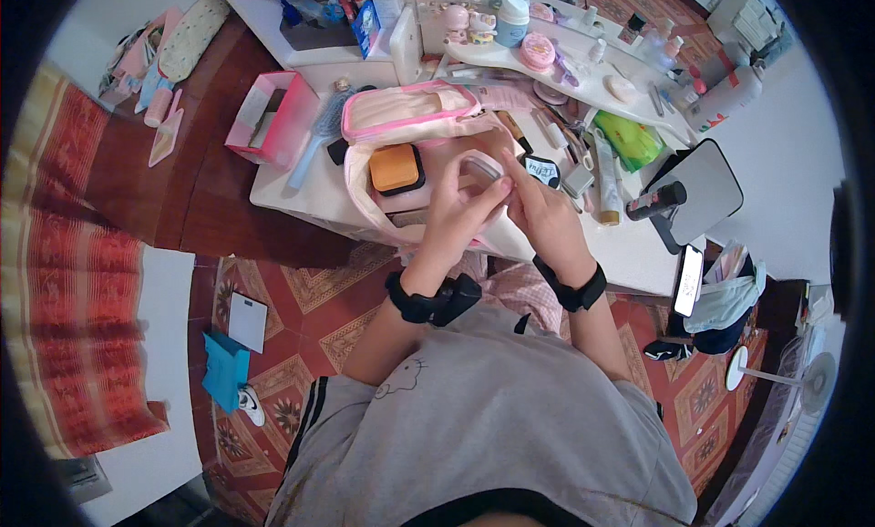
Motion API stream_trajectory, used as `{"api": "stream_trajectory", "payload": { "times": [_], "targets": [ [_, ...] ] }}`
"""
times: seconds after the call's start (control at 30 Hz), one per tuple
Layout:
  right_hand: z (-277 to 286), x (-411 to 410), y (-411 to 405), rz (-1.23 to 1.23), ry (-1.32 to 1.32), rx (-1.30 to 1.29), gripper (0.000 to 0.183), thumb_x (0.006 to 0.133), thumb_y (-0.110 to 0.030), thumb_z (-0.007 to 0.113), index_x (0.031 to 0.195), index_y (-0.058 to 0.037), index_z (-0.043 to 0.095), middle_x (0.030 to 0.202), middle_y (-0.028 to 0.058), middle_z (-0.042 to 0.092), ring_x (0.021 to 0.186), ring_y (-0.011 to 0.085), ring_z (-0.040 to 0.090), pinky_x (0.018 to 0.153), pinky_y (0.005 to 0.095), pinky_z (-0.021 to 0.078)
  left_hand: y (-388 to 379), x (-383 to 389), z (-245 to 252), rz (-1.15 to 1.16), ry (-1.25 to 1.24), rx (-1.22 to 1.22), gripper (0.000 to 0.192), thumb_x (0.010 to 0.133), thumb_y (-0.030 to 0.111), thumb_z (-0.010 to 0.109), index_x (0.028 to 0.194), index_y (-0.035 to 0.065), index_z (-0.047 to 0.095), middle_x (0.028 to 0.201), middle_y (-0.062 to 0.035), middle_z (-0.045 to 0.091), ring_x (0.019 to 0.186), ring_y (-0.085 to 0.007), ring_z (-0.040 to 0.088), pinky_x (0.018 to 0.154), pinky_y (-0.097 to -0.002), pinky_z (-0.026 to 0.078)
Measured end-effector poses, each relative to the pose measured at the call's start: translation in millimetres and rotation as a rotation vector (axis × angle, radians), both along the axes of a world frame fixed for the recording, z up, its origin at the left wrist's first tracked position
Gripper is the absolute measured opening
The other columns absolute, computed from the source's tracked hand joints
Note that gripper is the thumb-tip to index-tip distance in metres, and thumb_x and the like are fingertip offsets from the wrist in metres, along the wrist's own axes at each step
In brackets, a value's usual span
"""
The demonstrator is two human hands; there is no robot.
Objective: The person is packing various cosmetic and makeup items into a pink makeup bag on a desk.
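My left hand (452,209) grips a small pale pink case (484,165) between thumb and curled fingers. Close against it, my right hand (550,219) has its index finger extended along the case's right edge; its other fingers are folded and partly hidden. Both hands are above the front of an opened cream makeup bag (359,178) with pink trim, its lid (410,110) folded back. Inside the bag lies a square orange-topped compact (395,168) with a black base. A black-and-white round item (542,170) sits just past my right hand.
On the white dressing table (618,260) are a pink box (273,120), a blue hairbrush (318,137), a green packet (629,139), a squeeze tube (607,185), a dark bottle (656,200) and a tilted mirror (704,185). A lit phone (688,281) rests at the right edge.
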State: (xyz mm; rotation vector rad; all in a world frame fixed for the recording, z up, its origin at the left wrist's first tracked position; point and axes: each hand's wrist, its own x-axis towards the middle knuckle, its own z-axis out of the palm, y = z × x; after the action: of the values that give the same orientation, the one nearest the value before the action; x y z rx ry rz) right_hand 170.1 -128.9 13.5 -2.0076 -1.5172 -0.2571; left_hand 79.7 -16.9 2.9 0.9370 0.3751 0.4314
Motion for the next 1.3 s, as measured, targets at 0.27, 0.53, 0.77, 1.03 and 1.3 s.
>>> {"api": "stream_trajectory", "payload": {
  "times": [0.27, 0.53, 0.77, 1.03, 1.3],
  "targets": [
    [3.2, 2.8, 7.5, 0.044, 0.052, 0.046, 0.058, 0.076, -0.008, 0.062, 0.129, -0.0072, 0.04, 0.077, 0.0132, 0.059, 0.065, 0.0257, 0.061, 0.056, 0.0352, 0.0486, 3.4, -5.3, 1.3, 0.005, 0.04, -0.014, 0.049, 0.083, 0.011, 0.062, 0.124, 0.0052, 0.036, 0.107, -0.0091, 0.054, 0.095, -0.0179, 0.058, 0.077, -0.0307, 0.05],
    [24.1, -2.3, 14.1, 0.193, 0.167, -0.047, 0.054, 0.072, -0.003, 0.062, 0.123, -0.009, 0.048, 0.086, 0.0159, 0.061, 0.07, 0.0304, 0.06, 0.062, 0.038, 0.0488, 15.9, -17.4, -6.0, 0.035, -0.016, 0.03, 0.055, 0.077, -0.001, 0.06, 0.126, 0.0073, 0.035, 0.114, -0.0073, 0.047, 0.107, -0.0174, 0.049, 0.085, -0.0328, 0.047],
    [29.8, -11.6, 20.4, 0.266, 0.044, -0.124, 0.051, 0.071, -0.007, 0.062, 0.119, 0.0, 0.045, 0.105, 0.0175, 0.058, 0.076, 0.0308, 0.063, 0.063, 0.0354, 0.0528, 15.3, -22.3, -1.4, 0.062, 0.007, -0.028, 0.062, 0.073, -0.008, 0.052, 0.128, 0.0106, 0.031, 0.121, -0.0081, 0.041, 0.11, -0.0188, 0.045, 0.089, -0.0311, 0.042],
    [26.5, -18.6, 22.0, 0.168, -0.106, -0.16, 0.062, 0.068, -0.005, 0.064, 0.126, -0.0016, 0.043, 0.104, 0.0167, 0.058, 0.074, 0.0289, 0.063, 0.063, 0.0341, 0.0524, 9.5, -24.7, 8.0, 0.083, 0.038, -0.105, 0.057, 0.072, -0.006, 0.046, 0.124, 0.0115, 0.033, 0.122, -0.0071, 0.04, 0.105, -0.0181, 0.046, 0.082, -0.0315, 0.044],
    [32.0, -16.4, 20.0, 0.277, 0.076, -0.089, 0.056, 0.069, -0.007, 0.064, 0.121, 0.0002, 0.045, 0.106, 0.0183, 0.057, 0.078, 0.032, 0.062, 0.066, 0.0366, 0.0517, 8.5, -23.6, 10.9, 0.11, 0.013, -0.108, 0.059, 0.067, -0.008, 0.045, 0.122, 0.0114, 0.033, 0.12, -0.007, 0.04, 0.101, -0.0179, 0.048, 0.078, -0.0282, 0.045]
  ]
}}
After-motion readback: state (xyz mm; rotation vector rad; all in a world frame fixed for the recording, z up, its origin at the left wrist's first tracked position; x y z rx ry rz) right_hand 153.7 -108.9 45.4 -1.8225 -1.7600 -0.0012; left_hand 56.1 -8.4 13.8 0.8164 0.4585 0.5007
